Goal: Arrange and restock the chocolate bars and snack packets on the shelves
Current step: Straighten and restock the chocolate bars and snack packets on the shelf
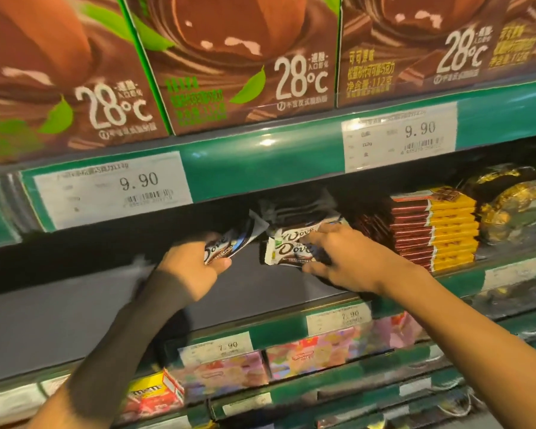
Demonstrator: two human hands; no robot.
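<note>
Dove bar point(226, 247) gripped by left hand point(192, 267); right hand point(344, 261) pinches Dove stack point(294, 250); hands apart

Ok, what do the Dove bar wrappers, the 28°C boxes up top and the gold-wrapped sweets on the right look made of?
Dove bar wrappers: thin glossy plastic film, by the look; crimped ends, shiny highlights.
28°C boxes: printed cardboard with a smooth, slightly satin finish; flat faces, crisp straight edges.
Gold-wrapped sweets: probably crinkled metallic foil; many small bright glints. They may sit under clear plastic, but I cannot tell.
</note>
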